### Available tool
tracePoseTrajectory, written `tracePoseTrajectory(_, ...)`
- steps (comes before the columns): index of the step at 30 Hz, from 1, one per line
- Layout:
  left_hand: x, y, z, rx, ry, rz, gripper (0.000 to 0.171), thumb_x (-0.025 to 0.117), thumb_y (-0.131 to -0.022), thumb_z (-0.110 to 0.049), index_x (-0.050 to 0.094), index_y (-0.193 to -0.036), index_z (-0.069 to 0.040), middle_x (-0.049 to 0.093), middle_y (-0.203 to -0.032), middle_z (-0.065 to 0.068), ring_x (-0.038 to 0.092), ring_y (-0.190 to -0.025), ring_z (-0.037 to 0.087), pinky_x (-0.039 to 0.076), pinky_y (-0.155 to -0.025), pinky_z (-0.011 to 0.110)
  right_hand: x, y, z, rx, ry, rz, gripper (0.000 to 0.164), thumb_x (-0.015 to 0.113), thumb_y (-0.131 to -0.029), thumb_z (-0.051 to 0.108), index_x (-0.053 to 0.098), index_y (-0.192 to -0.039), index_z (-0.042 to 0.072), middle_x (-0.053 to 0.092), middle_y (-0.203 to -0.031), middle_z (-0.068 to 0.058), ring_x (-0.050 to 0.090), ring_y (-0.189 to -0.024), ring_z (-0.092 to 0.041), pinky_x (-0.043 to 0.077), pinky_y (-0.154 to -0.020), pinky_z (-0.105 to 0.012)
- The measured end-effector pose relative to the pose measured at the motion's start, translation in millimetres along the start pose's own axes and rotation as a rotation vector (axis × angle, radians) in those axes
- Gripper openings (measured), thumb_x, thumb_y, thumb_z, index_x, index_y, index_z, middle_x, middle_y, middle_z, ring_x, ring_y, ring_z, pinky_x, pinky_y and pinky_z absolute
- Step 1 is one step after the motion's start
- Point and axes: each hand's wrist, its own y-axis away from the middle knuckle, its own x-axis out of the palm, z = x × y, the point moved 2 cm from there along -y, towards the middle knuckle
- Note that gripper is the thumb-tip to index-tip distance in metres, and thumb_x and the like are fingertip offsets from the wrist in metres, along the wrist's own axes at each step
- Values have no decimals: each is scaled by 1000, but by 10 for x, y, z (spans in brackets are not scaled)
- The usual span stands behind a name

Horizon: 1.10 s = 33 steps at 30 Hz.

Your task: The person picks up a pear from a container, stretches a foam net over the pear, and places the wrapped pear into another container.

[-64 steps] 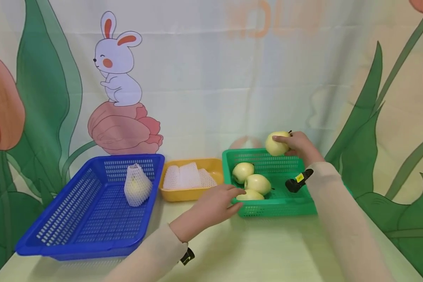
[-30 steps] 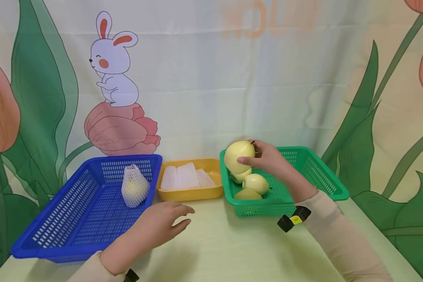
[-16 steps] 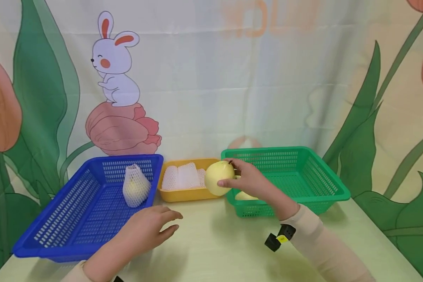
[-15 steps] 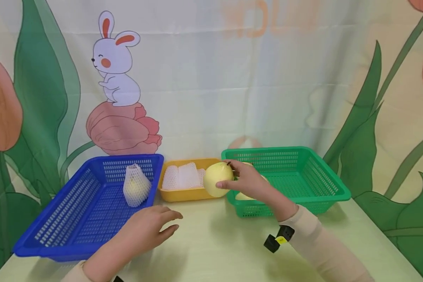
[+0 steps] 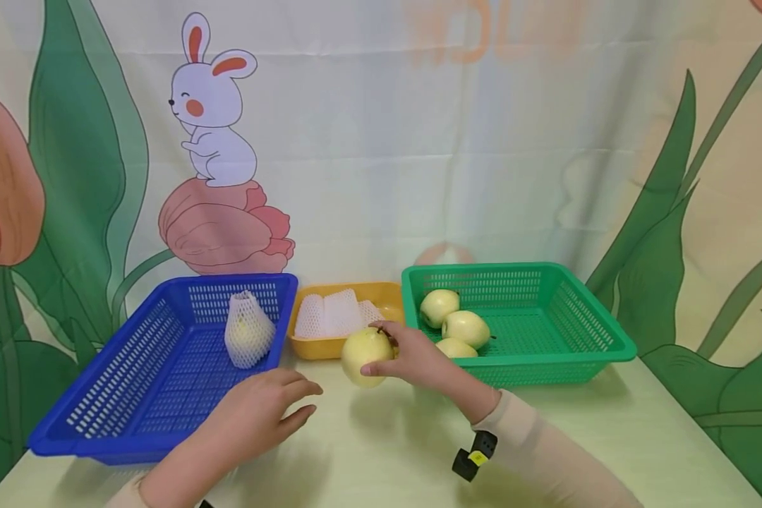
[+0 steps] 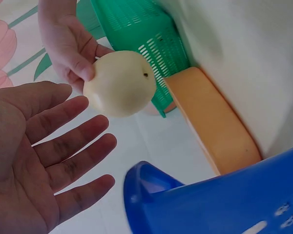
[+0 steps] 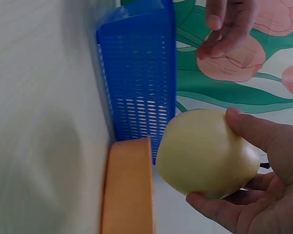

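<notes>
My right hand [image 5: 413,356] grips a pale yellow-green pear [image 5: 365,358] over the table, in front of the yellow tray. In the right wrist view the thumb and fingers curl round the pear [image 7: 207,153], its stem toward the palm. To the left, my left hand [image 5: 260,409] hovers near the blue basket's front right corner with nothing in it. Its fingers [image 6: 78,163] are spread in the left wrist view, pointing toward the held pear [image 6: 121,84]. Several more pears [image 5: 466,329] lie at the left end of the green basket [image 5: 521,363].
A blue basket [image 5: 165,444] on the left holds one pear in a white foam net [image 5: 248,331]. White foam nets [image 5: 339,314] lie in the yellow tray [image 5: 390,296] between the baskets. A printed curtain [image 5: 368,141] hangs behind the table [image 5: 387,458].
My right hand has carried the pear from above the green basket left and down toward the middle. My left hand has drawn back left from the green basket's edge.
</notes>
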Motion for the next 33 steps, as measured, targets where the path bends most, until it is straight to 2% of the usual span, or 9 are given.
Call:
tracePoseTrajectory(6, 71, 53, 25, -16, 24, 18, 15, 77, -89, -20, 77, -104, -18, 75, -98, -5, 72, -91, 16, 61, -79, 35, 175, -18, -72, -7, 59, 19, 73, 85, -84, 30, 53, -144, 1, 69, -129, -18, 64, -111, -27, 56, -93, -39)
tracePoseTrajectory(12, 125, 91, 25, -25, 56, 42, 15, 76, -90, -23, 77, -105, -20, 75, -100, -6, 72, -92, 17, 61, -80, 36, 286, -22, -145, 0, 93, 29, 71, 86, -83, 29, 55, -140, -1, 70, -127, -18, 65, -108, -27, 56, -92, -40)
tracePoseTrajectory(26, 129, 118, 26, 25, 58, 22, 15, 77, -90, -21, 77, -105, -18, 75, -98, -5, 72, -91, 16, 61, -78, 34, 462, -84, -229, 4, 143, 59, 70, 86, -83, 30, 56, -139, -1, 70, -126, -18, 65, -104, -26, 55, -93, -43)
tracePoseTrajectory(33, 136, 138, 43, 34, 48, 3, 15, 77, -89, -20, 77, -104, -17, 75, -98, -5, 72, -91, 16, 61, -78, 34, 524, -144, -269, -3, 147, 62, 70, 85, -84, 29, 55, -140, -2, 68, -128, -18, 65, -107, -27, 55, -96, -45)
